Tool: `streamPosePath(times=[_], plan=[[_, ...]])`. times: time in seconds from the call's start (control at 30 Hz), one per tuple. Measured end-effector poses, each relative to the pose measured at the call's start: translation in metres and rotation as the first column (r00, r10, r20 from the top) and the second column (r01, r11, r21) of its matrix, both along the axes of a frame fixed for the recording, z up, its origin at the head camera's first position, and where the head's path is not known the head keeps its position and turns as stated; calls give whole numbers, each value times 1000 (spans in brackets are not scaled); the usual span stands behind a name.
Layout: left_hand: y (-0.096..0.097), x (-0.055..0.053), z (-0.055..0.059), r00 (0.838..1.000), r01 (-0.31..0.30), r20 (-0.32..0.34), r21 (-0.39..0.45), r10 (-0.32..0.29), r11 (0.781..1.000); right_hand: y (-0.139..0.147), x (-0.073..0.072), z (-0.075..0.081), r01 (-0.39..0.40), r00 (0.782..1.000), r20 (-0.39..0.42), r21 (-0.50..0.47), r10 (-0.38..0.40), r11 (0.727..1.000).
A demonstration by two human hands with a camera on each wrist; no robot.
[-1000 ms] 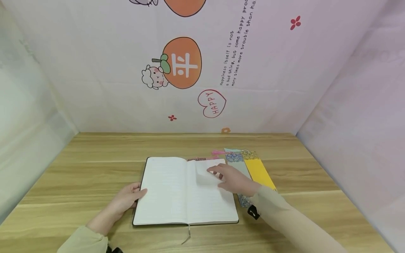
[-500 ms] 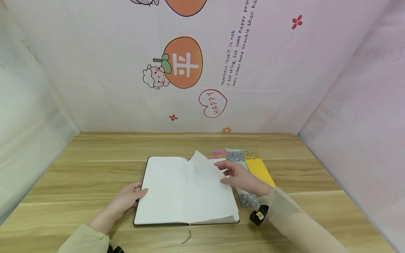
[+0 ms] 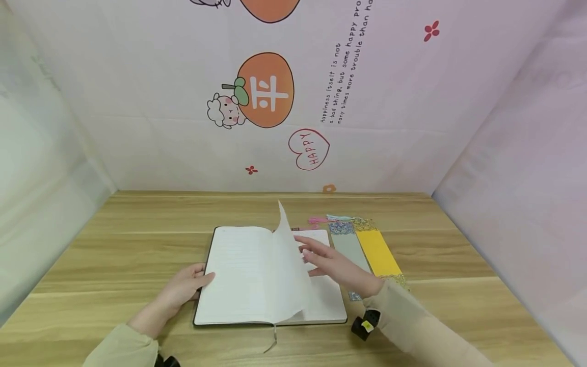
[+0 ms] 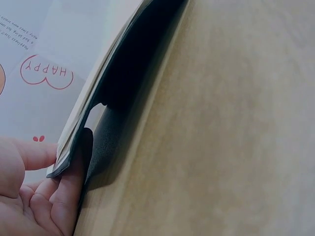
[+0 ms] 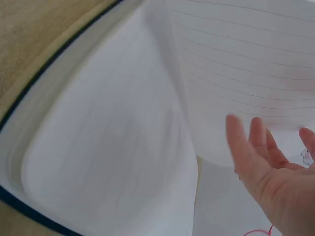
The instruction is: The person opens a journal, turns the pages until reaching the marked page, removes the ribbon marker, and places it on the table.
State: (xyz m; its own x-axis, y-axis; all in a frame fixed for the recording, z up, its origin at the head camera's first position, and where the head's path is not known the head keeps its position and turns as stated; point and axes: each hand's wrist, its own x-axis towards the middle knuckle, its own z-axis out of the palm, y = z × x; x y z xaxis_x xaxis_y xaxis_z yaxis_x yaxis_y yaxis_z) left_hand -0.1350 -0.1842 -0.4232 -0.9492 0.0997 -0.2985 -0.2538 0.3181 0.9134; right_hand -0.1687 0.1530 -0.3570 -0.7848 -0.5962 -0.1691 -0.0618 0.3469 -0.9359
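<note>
An open lined notebook [image 3: 238, 278] with a dark cover lies on the wooden table. My left hand [image 3: 183, 286] grips its left edge, thumb on the pages and fingers under the cover; the left wrist view shows this cover edge [image 4: 128, 69] raised off the table. One page [image 3: 288, 275] stands up from the right half, curving leftward. Behind it, my right hand [image 3: 337, 265] has its fingers extended against or close to the page's right side. In the right wrist view the same hand [image 5: 280, 182] shows loosely spread fingers beside the ruled sheet, pinching nothing.
Right of the notebook lie a yellow bookmark [image 3: 378, 252] and a grey one [image 3: 350, 250] with patterned ends and tassels [image 3: 339, 218]. A thin ribbon [image 3: 274, 339] hangs from the notebook's lower spine. Printed cloth [image 3: 367, 158] walls the table's back and sides.
The page has risen from nearly flat on the right to standing and curving left. My right hand drew right, then moved back leftward behind the page. The left hand stays in place.
</note>
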Motion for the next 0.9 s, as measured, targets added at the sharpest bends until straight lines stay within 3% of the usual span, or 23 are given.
streamPosePath(times=[0.13, 0.33, 0.57, 0.8, 0.9], plan=[[1, 0, 1, 1000, 3, -7, -9, -3, 1000, -12, 5, -6, -87, 989, -115, 94, 98, 992], [1, 0, 1, 1000, -4, -11, -7, 4, 1000, -28, 14, -14, -156, 944, -245, 255, 220, 954], [0, 0, -1, 1000, 2, -20, -6, -2, 1000, -44, 20, -17, -231, 881, -294, 418, 371, 879], [-1, -1, -3, 999, 3, -35, 16, -3, 1000, -53, 30, -18, -191, 867, -278, 582, 414, 790], [-1, -1, -4, 1000, -11, -18, 34, 11, 999, -56, 33, -19, -173, 867, -273, 621, 418, 765]])
